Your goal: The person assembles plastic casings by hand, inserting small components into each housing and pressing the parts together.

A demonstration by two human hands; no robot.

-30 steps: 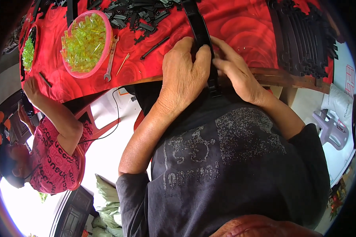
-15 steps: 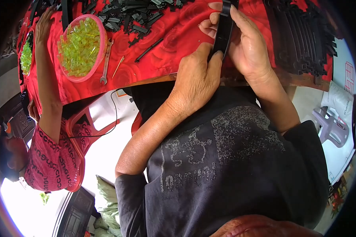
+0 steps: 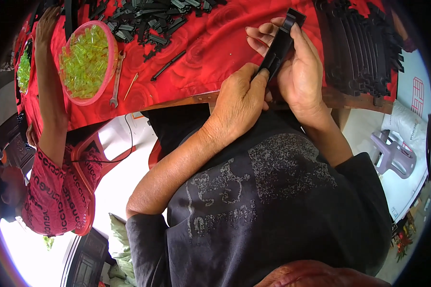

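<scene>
A long, narrow black plastic piece (image 3: 278, 47) with a raised block near its far end is held tilted over the table edge. My left hand (image 3: 239, 98) is closed on its near end, the thumb lying along the top. Higher up, my right hand (image 3: 300, 71) grips the piece from the side, thumb against its far part and other fingers curled behind and beyond it. On the red cloth (image 3: 201, 67) left of my hands lies a thin black rod (image 3: 168, 65). A pile of small black plastic parts (image 3: 146, 21) spreads farther off.
A pink basket (image 3: 114, 52) of yellow-green clear pieces stands left, beside a wrench (image 3: 117, 80) and a thin wooden stick (image 3: 130, 86). Long black strips (image 3: 361, 52) lie stacked at the right. A co-worker (image 3: 57, 186) sits at the left, one arm (image 3: 51, 95) across the table.
The black piece has swung so its far end points more to the right and sits closer to me. Both hands keep their hold. The whole view has shifted slightly.
</scene>
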